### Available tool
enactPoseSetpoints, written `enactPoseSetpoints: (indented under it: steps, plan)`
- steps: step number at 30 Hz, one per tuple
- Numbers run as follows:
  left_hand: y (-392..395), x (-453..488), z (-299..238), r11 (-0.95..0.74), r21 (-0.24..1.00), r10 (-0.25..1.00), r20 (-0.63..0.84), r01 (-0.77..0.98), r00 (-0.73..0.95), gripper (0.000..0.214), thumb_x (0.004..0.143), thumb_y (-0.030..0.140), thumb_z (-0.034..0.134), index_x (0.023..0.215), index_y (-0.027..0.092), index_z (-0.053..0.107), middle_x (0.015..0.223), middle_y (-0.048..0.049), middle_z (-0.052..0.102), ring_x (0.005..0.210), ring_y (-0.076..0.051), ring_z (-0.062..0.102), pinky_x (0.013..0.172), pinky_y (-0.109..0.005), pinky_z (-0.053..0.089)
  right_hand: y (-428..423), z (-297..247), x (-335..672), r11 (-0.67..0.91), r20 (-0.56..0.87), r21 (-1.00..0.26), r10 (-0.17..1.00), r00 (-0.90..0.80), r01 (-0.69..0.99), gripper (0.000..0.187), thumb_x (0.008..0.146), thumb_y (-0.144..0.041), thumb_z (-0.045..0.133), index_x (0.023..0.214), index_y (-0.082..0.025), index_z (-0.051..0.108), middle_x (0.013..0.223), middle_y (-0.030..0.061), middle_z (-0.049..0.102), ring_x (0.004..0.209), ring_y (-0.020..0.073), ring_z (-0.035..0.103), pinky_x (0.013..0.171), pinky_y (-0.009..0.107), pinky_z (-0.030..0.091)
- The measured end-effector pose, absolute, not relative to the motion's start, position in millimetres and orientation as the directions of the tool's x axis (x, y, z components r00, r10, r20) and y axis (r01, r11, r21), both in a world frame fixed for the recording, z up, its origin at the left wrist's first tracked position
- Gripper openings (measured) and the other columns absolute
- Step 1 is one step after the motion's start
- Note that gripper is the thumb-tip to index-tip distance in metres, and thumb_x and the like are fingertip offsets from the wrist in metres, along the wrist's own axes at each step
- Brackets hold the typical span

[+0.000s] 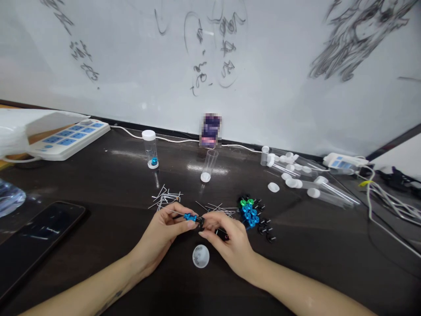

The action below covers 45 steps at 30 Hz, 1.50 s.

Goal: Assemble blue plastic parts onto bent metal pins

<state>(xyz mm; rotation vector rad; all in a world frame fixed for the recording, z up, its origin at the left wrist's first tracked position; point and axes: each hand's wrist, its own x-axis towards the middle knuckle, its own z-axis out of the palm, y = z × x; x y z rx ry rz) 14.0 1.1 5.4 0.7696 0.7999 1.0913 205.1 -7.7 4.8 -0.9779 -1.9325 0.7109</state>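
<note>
Between thumb and fingers, my left hand point(164, 230) pinches a small shiny blue metal part point(190, 217) with a thin metal rod running back from it. My right hand point(232, 241) is closed at the fingertips on a small black piece point(200, 222), which touches the end of the blue part. Just below the hands stands a small translucent cup point(200, 256) with tiny bits inside. Bent metal rods point(164, 198) lie beyond my left hand, and more thin rods point(215, 207) lie behind my right. Blue spool-like parts point(250, 216), green ones point(247, 202) and black thumbscrew-like pieces point(265, 228) sit to the right.
A capped clear tube point(149, 147) holding a blue part and an uncapped tube point(210, 163) stand at the back. Several tubes and white caps point(297, 183) lie right. Power strips point(70, 139), a dark phone point(39, 245) and white cables point(391, 206) edge the table.
</note>
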Motion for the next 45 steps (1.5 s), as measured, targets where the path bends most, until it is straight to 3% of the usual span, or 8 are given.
enactPoseSetpoints:
  steps: [8, 16, 25, 31, 35, 41, 45]
  plan:
    - [-2.8, 13.4, 7.4, 0.269, 0.871, 0.943, -0.151, -0.411, 0.297, 0.017, 0.068, 0.013, 0.081, 0.081, 0.018, 0.069, 0.084, -0.0017, 0.075, 0.081, -0.015, 0.067, 0.081, -0.026, 0.050, -7.9, 5.8, 206.0, 0.559, 0.428, -0.731, 0.822, -0.375, 0.392, 0.008, 0.090, -0.021, 0.062, 0.098, -0.021, 0.065, 0.078, 0.0008, 0.068, 0.066, 0.0147, 0.063, 0.063, 0.027, 0.051]
    - [-1.3, 14.2, 6.8, 0.255, 0.870, 0.954, -0.154, -0.423, 0.258, 0.018, 0.069, 0.014, 0.080, 0.082, 0.019, 0.069, 0.088, -0.0018, 0.075, 0.083, -0.015, 0.067, 0.082, -0.026, 0.050, -7.5, 6.3, 204.5, 0.552, 0.434, -0.734, 0.829, -0.353, 0.396, 0.020, 0.089, -0.025, 0.064, 0.109, -0.022, 0.062, 0.081, 0.0014, 0.068, 0.069, 0.0161, 0.063, 0.067, 0.029, 0.054]
    - [-3.8, 14.0, 6.4, 0.213, 0.896, 0.957, -0.112, -0.389, 0.268, 0.017, 0.070, 0.013, 0.080, 0.081, 0.019, 0.068, 0.086, -0.0011, 0.073, 0.082, -0.015, 0.066, 0.081, -0.026, 0.051, -7.8, 5.9, 205.9, 0.534, 0.396, -0.743, 0.837, -0.378, 0.403, 0.006, 0.091, -0.022, 0.060, 0.097, -0.021, 0.064, 0.080, 0.0008, 0.067, 0.069, 0.0155, 0.062, 0.067, 0.028, 0.050]
    - [-1.8, 14.3, 5.4, 0.180, 0.912, 0.969, -0.100, -0.368, 0.227, 0.016, 0.071, 0.014, 0.079, 0.081, 0.019, 0.068, 0.087, -0.0001, 0.073, 0.084, -0.014, 0.065, 0.081, -0.025, 0.050, -7.7, 12.7, 203.9, 0.483, 0.316, -0.762, 0.858, -0.405, 0.430, 0.008, 0.093, -0.021, 0.058, 0.100, -0.021, 0.062, 0.079, -0.0005, 0.064, 0.069, 0.0145, 0.060, 0.067, 0.026, 0.048]
    - [-1.2, 13.9, 4.6, 0.184, 0.913, 0.969, -0.107, -0.365, 0.221, 0.016, 0.072, 0.014, 0.078, 0.083, 0.020, 0.068, 0.090, -0.0002, 0.073, 0.085, -0.014, 0.065, 0.082, -0.024, 0.050, -7.6, 9.4, 203.2, 0.473, 0.336, -0.788, 0.867, -0.369, 0.395, 0.018, 0.088, -0.019, 0.064, 0.105, -0.022, 0.059, 0.084, -0.0005, 0.066, 0.072, 0.0147, 0.061, 0.069, 0.025, 0.049]
    - [-3.8, 13.6, 5.3, 0.178, 0.915, 0.963, -0.086, -0.363, 0.257, 0.016, 0.072, 0.014, 0.078, 0.082, 0.019, 0.067, 0.087, 0.0001, 0.073, 0.083, -0.014, 0.066, 0.081, -0.024, 0.051, -6.2, 6.4, 205.4, 0.502, 0.348, -0.768, 0.848, -0.399, 0.397, 0.006, 0.092, -0.018, 0.060, 0.096, -0.021, 0.062, 0.082, -0.0009, 0.066, 0.071, 0.0137, 0.061, 0.068, 0.025, 0.047]
    - [-4.0, 13.6, 5.5, 0.175, 0.914, 0.966, -0.087, -0.367, 0.244, 0.016, 0.072, 0.014, 0.078, 0.082, 0.019, 0.067, 0.088, 0.0007, 0.073, 0.085, -0.013, 0.066, 0.081, -0.024, 0.051, -5.7, 8.5, 204.5, 0.498, 0.338, -0.763, 0.851, -0.402, 0.412, 0.009, 0.091, -0.017, 0.060, 0.099, -0.021, 0.062, 0.083, -0.0008, 0.065, 0.072, 0.0139, 0.060, 0.069, 0.025, 0.047]
